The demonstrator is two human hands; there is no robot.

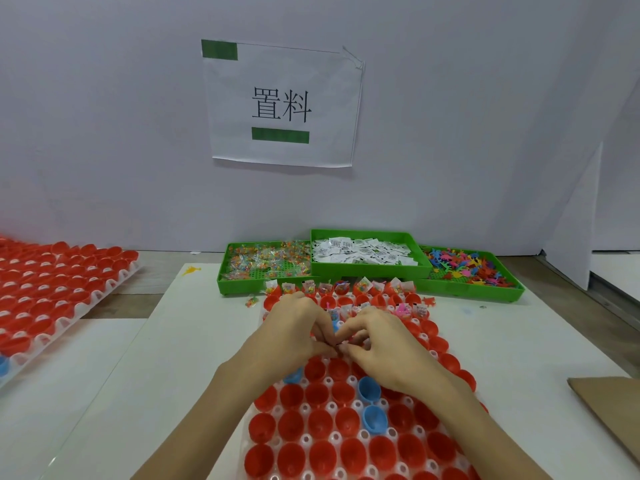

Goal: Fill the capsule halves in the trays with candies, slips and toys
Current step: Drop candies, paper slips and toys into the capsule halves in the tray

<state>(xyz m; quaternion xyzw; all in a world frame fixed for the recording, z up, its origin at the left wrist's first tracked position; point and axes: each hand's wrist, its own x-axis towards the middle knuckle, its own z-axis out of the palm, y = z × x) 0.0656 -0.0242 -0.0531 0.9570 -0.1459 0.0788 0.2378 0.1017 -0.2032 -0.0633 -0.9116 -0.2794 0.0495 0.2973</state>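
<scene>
Both hands work together over the middle of the near capsule tray (332, 436), a clear plastic tray that lies on the white tabletop (180, 341) and holds rows of red capsule halves (320, 422) with a few blue capsule halves (370, 389) among them. The left hand (294, 329) and the right hand (375, 336) meet fingertip to fingertip, fingers curled inward and pinching at some small item; the item itself is hidden by the fingers and cannot be identified.

The two far rows of the tray, at 12 o'clock from the hands, already carry filled halves (341, 289) with packets and slips standing up in them. The near rows, at 6 o'clock, hold bare halves.

Three green supply bins sit side by side at 12 o'clock beyond the tray: the candy bin (235, 284) at 11 o'clock, the slip bin (367, 268) in the centre, the toy bin (485, 289) at 1 o'clock.

A second tray of red halves (52, 285) lies at 9 o'clock. A paper sign (282, 105) hangs on the wall (104, 116).
</scene>
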